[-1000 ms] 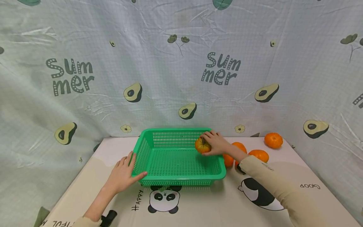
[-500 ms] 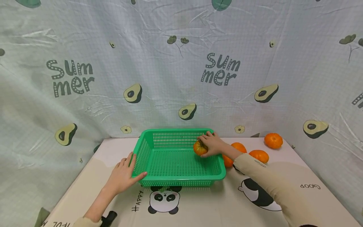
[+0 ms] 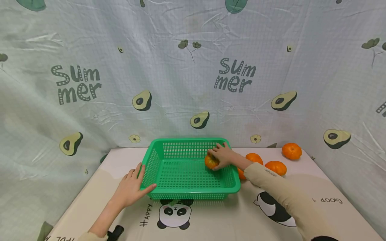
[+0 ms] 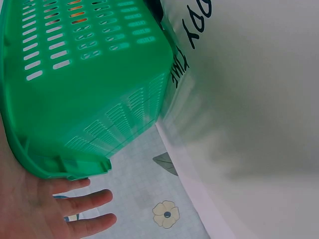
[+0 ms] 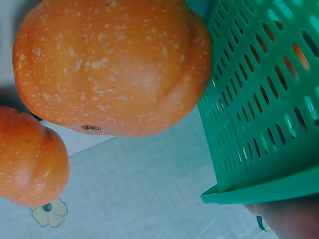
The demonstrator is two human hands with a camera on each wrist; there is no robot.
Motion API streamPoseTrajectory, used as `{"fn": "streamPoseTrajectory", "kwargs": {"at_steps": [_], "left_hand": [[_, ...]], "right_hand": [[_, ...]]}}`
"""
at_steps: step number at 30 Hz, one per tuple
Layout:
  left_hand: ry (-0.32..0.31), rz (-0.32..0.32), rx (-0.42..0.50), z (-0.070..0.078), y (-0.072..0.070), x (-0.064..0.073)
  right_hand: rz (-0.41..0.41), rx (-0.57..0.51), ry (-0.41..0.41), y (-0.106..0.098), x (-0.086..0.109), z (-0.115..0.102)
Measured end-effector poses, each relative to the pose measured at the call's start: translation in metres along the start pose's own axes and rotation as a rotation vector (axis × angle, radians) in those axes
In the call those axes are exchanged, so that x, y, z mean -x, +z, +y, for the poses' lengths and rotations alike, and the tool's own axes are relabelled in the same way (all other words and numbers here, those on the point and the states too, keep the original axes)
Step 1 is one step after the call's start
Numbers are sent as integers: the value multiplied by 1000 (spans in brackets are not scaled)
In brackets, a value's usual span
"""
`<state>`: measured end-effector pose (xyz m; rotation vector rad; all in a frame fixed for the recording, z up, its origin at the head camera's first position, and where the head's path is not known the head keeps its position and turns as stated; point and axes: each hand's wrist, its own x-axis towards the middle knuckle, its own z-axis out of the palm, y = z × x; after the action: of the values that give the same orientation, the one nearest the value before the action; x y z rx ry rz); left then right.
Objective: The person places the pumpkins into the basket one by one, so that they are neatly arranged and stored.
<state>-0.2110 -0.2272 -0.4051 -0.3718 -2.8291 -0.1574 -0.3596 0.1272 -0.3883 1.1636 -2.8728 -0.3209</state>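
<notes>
Basket (image 3: 190,191) — upright; long axis left-right

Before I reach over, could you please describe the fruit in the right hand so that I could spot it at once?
On the table sits a big green basket. Toward its right end, the right hand grips a round orange fruit. Unlike the other orange fruits on the table beyond the basket's right side, it is held within the basket's walls.
</notes>
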Motion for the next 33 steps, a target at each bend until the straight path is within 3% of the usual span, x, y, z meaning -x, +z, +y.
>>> {"fn": "streamPoseTrajectory", "kwargs": {"at_steps": [13, 19, 25, 33], "left_hand": [[-5, -14, 23, 1, -1, 0], [-6, -18, 22, 1, -1, 0], [-6, -15, 18, 2, -3, 0], [-8, -22, 14, 1, -2, -1]], "right_hand": [[-18, 66, 10, 7, -3, -2], [9, 40, 18, 3, -1, -2], [154, 8, -21, -6, 10, -3], [367, 46, -85, -12, 33, -6]]}}
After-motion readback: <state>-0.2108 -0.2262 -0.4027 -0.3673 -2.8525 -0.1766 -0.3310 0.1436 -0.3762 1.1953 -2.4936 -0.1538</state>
